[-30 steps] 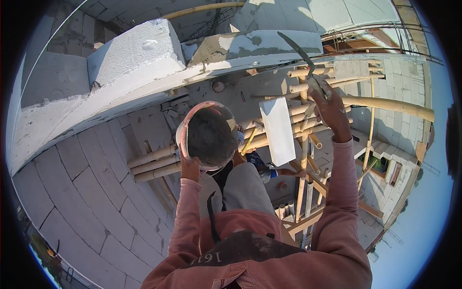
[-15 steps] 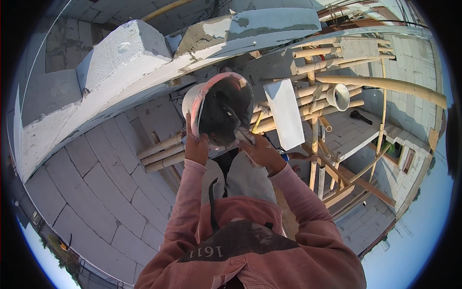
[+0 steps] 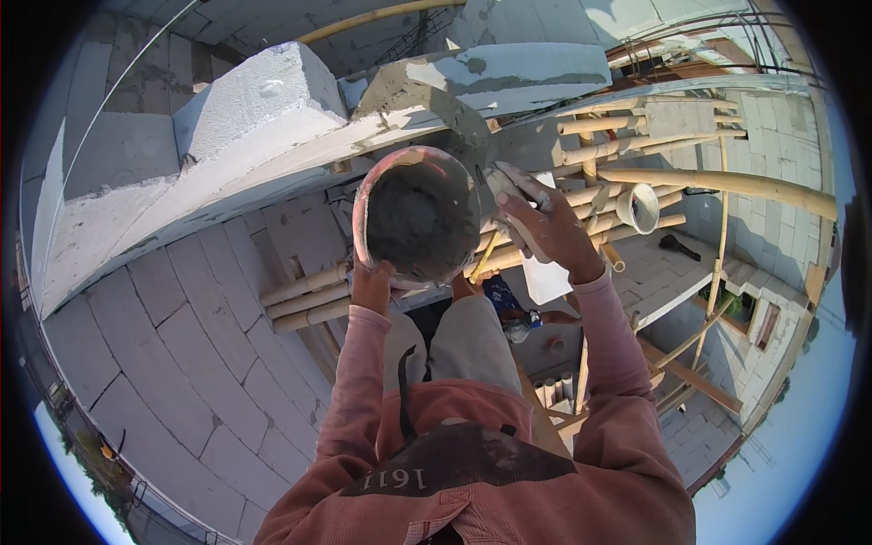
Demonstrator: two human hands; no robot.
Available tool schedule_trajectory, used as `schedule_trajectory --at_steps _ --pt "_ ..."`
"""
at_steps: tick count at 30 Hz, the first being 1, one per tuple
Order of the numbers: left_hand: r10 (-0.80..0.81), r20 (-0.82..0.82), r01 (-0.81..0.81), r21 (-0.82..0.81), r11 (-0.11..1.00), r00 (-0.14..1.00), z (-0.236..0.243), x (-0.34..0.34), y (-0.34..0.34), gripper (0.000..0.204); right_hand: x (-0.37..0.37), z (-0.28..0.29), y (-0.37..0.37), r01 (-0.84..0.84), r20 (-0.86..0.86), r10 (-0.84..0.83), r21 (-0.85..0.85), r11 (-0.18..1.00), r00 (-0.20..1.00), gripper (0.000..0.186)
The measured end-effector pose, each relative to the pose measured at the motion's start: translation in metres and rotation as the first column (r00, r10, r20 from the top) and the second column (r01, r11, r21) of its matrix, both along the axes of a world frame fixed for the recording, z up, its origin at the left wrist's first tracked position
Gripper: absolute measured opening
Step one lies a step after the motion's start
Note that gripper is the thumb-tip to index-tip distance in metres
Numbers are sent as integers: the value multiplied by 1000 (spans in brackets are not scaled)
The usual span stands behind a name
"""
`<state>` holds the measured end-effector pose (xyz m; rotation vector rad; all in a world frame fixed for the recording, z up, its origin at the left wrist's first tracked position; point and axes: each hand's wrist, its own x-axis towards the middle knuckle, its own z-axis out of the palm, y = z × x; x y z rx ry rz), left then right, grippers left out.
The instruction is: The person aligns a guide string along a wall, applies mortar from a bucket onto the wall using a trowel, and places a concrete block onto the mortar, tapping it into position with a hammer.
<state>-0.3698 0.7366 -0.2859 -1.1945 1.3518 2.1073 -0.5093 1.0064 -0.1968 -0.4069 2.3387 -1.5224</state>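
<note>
a bucket (image 3: 361,218) of mortar (image 3: 418,222), its near left rim gripped by the left hand (image 3: 371,286); the right hand (image 3: 547,227), closed around a trowel (image 3: 467,132), is just right of the bucket, the tool's blurred length slanting away and leftward toward the white wall (image 3: 218,200) beyond the bucket; half a second ago that hand was at the bucket's near right rim

Left fingers (image 3: 365,276) on bucket (image 3: 362,213) (pink-rimmed)

The right hand (image 3: 543,225) has left the bucket (image 3: 361,211) — trowel (image 3: 467,132) now up near the wall (image 3: 227,173).
</note>
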Motion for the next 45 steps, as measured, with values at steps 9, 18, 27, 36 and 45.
schedule_trajectory --at_steps 9,18,27,36,45 --pt "9 39 -6 -81 997 999 -4 35 -21 55 -83 -17 -80 123 -275 267 873 473 924 42" --pt "-25 68 32 -105 994 997 -7 44 -17 52 -93 -28 47 277 -358 71 820 501 931 47" --pt "-219 -51 202 -227 953 974 -13 12 10 58 67 75 75 306 706 -303 127 944 640 53" --pt "-505 -181 370 -486 792 844 44 -40 74 85 133 -45 13 272 538 -329 185 944 776 49" --pt "-127 45 129 -49 990 991 33 -51 75 45 141 17 102 728 968 35 -210 653 248 51"
